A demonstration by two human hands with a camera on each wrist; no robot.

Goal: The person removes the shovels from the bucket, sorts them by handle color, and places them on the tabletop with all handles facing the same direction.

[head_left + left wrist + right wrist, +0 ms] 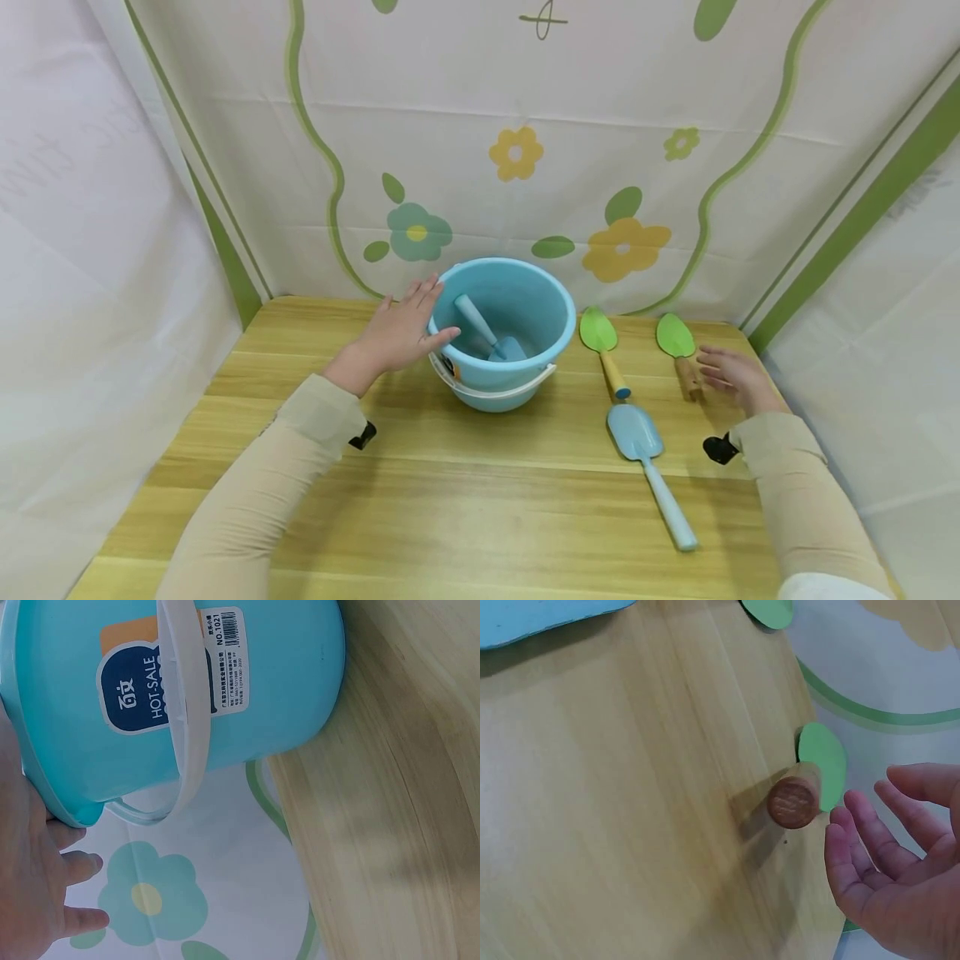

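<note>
A light blue bucket (517, 367) with a white handle (184, 712) stands mid-table, and a small blue shovel (491, 337) lies inside it. My left hand (412, 325) rests flat against the bucket's left rim (67, 810), fingers straight and thumb at the rim. My right hand (722, 372) hovers open just right of a green trowel (677, 340) with a wooden handle (793, 802), a small gap between fingertips (855, 806) and handle. It holds nothing.
A second green trowel (603, 346) with a yellow and blue handle lies right of the bucket. A longer blue shovel (648, 467) lies nearer the front. Flowered cloth walls (525, 167) close in the wooden table (450, 517) behind and on both sides.
</note>
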